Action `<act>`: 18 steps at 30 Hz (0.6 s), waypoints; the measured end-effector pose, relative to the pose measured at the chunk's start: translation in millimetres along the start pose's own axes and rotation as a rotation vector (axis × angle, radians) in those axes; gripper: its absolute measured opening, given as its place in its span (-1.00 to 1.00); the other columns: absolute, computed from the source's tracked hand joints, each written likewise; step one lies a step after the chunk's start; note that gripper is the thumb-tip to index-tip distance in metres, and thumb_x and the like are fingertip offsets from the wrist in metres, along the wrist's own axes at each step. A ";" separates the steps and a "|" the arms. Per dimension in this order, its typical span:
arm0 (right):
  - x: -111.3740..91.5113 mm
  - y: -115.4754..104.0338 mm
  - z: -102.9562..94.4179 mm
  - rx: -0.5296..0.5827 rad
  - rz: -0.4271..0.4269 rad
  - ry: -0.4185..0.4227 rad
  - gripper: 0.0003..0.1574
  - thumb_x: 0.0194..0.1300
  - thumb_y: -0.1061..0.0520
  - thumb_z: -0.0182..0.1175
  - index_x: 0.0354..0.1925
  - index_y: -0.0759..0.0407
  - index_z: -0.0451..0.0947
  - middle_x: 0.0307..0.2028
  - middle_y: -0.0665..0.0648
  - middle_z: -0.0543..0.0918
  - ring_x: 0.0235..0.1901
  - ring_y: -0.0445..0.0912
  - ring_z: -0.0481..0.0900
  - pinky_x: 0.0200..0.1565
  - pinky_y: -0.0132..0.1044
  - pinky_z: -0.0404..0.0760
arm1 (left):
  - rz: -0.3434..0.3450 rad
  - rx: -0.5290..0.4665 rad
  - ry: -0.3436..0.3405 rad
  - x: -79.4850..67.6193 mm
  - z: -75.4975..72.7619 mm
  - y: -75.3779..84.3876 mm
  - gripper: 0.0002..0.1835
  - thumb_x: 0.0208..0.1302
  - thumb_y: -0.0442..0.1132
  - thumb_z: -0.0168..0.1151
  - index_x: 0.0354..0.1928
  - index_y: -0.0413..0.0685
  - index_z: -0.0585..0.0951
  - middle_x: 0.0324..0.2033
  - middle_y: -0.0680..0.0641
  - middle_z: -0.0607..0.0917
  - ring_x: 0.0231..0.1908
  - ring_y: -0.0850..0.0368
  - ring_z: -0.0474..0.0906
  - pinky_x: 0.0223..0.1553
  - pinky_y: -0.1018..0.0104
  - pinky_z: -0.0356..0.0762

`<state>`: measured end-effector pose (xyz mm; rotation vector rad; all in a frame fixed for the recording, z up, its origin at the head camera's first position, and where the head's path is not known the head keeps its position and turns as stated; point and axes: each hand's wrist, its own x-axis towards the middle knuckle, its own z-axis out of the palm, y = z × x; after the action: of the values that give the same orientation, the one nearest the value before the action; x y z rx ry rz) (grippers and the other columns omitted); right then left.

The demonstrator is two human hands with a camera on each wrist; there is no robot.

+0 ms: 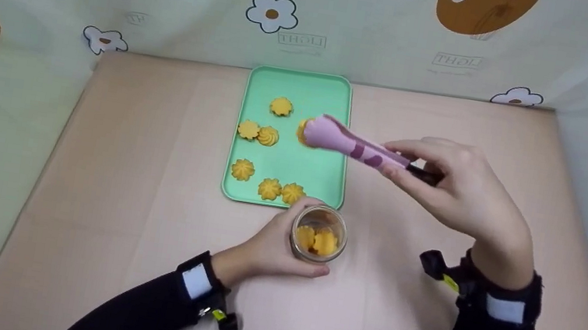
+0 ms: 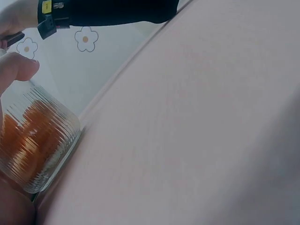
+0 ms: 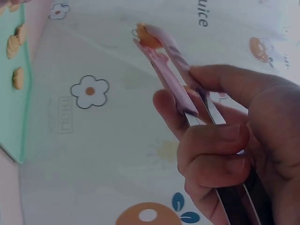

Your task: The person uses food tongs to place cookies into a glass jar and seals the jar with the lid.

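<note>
My right hand point(image 1: 462, 186) grips pink-tipped tongs point(image 1: 353, 144), which reach over the right side of a green tray point(image 1: 300, 86). Between the tips is a yellow cookie point(image 3: 151, 40), seen in the right wrist view held up off the tray. My left hand point(image 1: 266, 246) is wrapped around a ribbed glass jar point(image 2: 58, 140) by the tray's near edge. Through the jar's mouth, several cookies point(image 1: 324, 242) show at its bottom. Part of the jar is hidden behind the fingers and thumb in the left wrist view.
Several flower-shaped cookies point(image 1: 281, 107) are spread over the tray, one pair point(image 1: 268, 136) side by side at left. A patterned curtain point(image 1: 195, 7) rises behind the pale table point(image 1: 146, 165) and along both its sides.
</note>
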<state>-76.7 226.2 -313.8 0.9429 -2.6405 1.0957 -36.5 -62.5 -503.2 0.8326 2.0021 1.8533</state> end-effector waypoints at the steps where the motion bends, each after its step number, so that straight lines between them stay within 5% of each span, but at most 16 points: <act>1: -2.4 -0.8 -2.0 -0.010 -0.026 -0.010 -0.63 0.46 0.15 0.48 0.20 0.00 0.81 -0.25 -0.14 0.76 -0.60 -0.23 0.41 -0.54 -0.48 0.36 | 0.004 0.002 0.001 -0.1 0.0 -0.1 0.01 0.01 -0.12 0.78 0.47 0.21 0.36 0.33 0.10 0.65 0.36 0.05 0.55 0.49 -0.03 0.44; 15: -27.0 -11.8 -25.9 -0.037 -0.130 -0.246 -0.62 0.42 0.20 0.49 0.16 -0.07 0.79 -0.25 -0.24 0.65 -0.49 -0.35 0.48 -0.42 -0.54 0.48 | -0.023 0.014 -0.003 -1.0 -0.6 1.3 0.23 -0.02 -0.10 0.79 0.66 0.22 0.21 0.36 0.10 0.63 0.37 0.11 0.56 0.52 0.01 0.42; 18: -32.2 -18.9 -30.1 -0.053 -0.120 -0.270 -0.63 0.43 0.16 0.49 0.15 -0.12 0.78 -0.22 -0.27 0.66 -0.47 -0.36 0.50 -0.38 -0.55 0.49 | -0.003 -0.015 -0.015 0.0 -0.6 1.1 0.15 0.00 -0.16 0.78 0.60 0.19 0.28 0.37 0.06 0.62 0.36 0.06 0.57 0.50 0.00 0.46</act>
<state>-43.2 252.4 -291.7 1.3018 -2.7589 0.9242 -36.6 -63.0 -502.0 0.8366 1.9772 1.8530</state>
